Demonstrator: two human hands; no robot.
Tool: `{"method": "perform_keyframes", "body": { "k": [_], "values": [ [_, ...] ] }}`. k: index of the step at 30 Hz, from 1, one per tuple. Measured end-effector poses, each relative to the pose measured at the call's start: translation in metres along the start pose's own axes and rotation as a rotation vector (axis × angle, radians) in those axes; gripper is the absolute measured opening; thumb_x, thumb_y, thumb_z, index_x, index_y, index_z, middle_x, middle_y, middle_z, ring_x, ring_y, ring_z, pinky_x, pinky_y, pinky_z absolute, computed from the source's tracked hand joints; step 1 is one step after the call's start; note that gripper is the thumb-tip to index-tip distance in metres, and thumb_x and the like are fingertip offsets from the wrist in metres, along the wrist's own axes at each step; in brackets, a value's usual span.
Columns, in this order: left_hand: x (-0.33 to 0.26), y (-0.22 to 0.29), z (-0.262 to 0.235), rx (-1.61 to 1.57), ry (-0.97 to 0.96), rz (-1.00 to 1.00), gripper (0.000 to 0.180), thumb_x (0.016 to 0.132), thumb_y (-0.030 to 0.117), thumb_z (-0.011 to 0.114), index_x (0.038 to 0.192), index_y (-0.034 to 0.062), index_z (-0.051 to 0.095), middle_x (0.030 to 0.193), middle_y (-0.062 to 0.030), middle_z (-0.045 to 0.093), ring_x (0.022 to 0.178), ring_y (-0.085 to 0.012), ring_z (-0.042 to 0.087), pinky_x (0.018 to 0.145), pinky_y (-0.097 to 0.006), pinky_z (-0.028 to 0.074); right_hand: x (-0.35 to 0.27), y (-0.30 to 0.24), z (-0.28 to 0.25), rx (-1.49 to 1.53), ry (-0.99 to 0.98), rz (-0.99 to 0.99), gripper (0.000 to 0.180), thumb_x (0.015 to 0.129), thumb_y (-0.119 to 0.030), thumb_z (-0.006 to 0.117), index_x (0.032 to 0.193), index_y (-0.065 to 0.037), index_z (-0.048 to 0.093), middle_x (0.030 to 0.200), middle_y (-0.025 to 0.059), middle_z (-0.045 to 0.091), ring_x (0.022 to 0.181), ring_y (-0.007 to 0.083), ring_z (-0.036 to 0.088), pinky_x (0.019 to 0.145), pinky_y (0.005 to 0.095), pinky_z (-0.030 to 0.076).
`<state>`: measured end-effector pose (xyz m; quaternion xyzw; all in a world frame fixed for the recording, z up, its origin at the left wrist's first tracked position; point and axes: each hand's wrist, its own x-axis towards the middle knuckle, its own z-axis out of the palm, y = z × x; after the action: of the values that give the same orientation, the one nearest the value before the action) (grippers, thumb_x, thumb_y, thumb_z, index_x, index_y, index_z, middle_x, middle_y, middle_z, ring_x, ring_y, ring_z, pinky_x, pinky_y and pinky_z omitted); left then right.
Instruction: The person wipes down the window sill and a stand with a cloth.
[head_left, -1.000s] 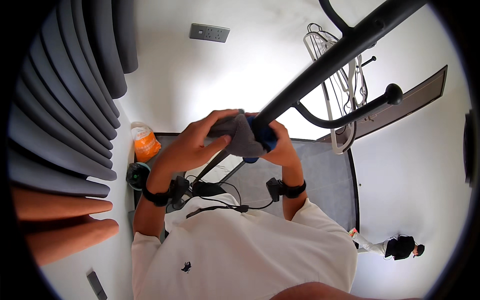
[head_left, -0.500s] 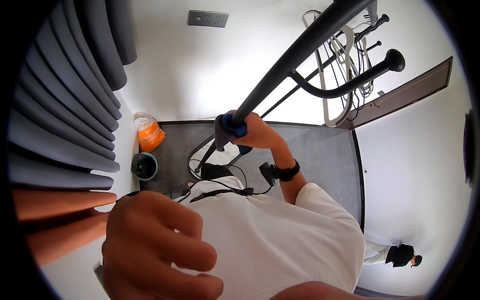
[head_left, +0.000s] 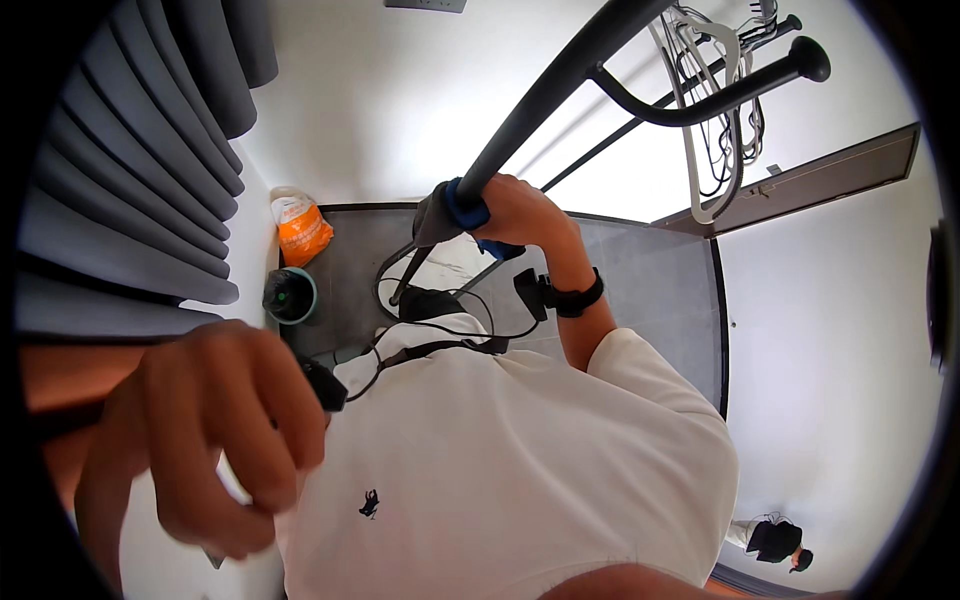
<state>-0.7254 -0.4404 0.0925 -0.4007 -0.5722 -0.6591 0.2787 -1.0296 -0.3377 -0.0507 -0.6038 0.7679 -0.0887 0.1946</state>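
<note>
Left hand (head_left: 205,430) has let go and swung close to the camera at 8 o'clock, grip loosely curled, empty; right hand (head_left: 520,212) alone pinches the blue cloth (head_left: 462,208) around the black rail (head_left: 560,85).

Dark metal rack pole (head_left: 560,95) runs from top centre down to the grey floor mat (head_left: 650,290), w/ a curved side arm (head_left: 720,95) branching right near the top; white wire hangers (head_left: 705,130) hang on that arm. Right hand (head_left: 520,210) is on the pole at a blue-and-grey cloth (head_left: 455,212), above the mat. Orange plastic bag (head_left: 300,228) sits at the mat's far-left corner against the wall; small round green-rimmed bin (head_left: 290,296) just in front of it, at the left edge. Grey pleated curtain (head_left: 130,170) hangs left of both. Left hand (head_left: 205,435) is low left, close to the camera. Dark wooden door (head_left: 800,180) behind the mat, far right.
</note>
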Motion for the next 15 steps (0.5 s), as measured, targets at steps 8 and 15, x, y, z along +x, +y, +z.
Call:
{"method": "perform_keyframes", "body": {
  "k": [8, 15],
  "values": [
    [0.004, -0.125, -0.012, 0.789, 0.504, -0.440, 0.028, 0.096, 0.011, 0.056, 0.123, 0.0050, 0.059, 0.103, -0.0057, 0.055, 0.097, -0.0151, 0.053, 0.084, -0.028, 0.041, 0.007, 0.018, -0.003, 0.227, 0.047, -0.132, 0.047, 0.064, -0.024, 0.078, 0.104, -0.002, 0.066, 0.102, 0.0177, 0.063, 0.096, 0.0334, 0.063, 0.083, 0.0391, 0.052],
    [0.035, -0.177, -0.015, 0.668, 0.642, -0.413, 0.049, 0.095, 0.023, 0.060, 0.139, 0.0091, 0.044, 0.130, -0.0139, 0.053, 0.127, -0.0238, 0.048, 0.109, -0.040, 0.034, -0.009, 0.014, -0.009, 0.792, 0.010, -0.155, 0.071, 0.066, -0.015, 0.085, 0.128, -0.001, 0.054, 0.117, 0.0122, 0.062, 0.112, 0.0239, 0.058, 0.101, 0.0360, 0.043]
  ]
}}
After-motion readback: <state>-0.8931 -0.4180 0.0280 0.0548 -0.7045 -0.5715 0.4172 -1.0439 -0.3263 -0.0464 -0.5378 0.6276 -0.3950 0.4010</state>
